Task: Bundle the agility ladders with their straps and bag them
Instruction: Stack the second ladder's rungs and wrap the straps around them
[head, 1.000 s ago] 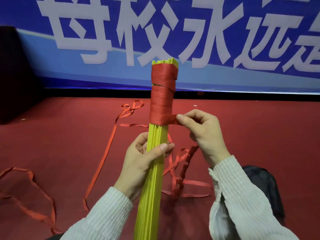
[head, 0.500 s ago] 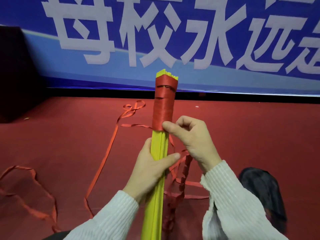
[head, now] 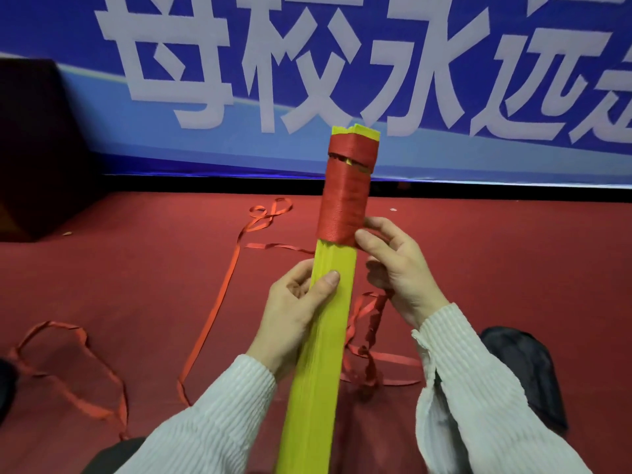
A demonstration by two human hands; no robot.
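Upright between the person's two hands stands a bundle of yellow ladder rungs (head: 328, 319), a flat stack of slats leaning slightly to the right, its foot out of view at the bottom edge. Its upper part is wound in a red strap (head: 345, 200), turn upon turn; near the top one turn sits apart from the rest, and a sliver of yellow shows in the gap. The yellow slat ends stick out just above the wrapping.

The left hand (head: 294, 313) grips the stack below the wrap, thumb laid across the front face and fingers curled round the back. The right hand (head: 396, 265) is at the lower edge of the wrap; its thumb and forefinger pinch the strap against the stack's right side, while the other fingers are curled behind. Both wrists wear ribbed white sleeves (head: 478, 398).

Loose strap (head: 219, 302) trails from behind the bundle across the red carpet (head: 513, 261), looping away to the left and bunching in a tangle under the right wrist. A black bag (head: 523, 364) lies on the carpet beside the right sleeve. Behind runs a blue banner (head: 85, 107) with large white characters.
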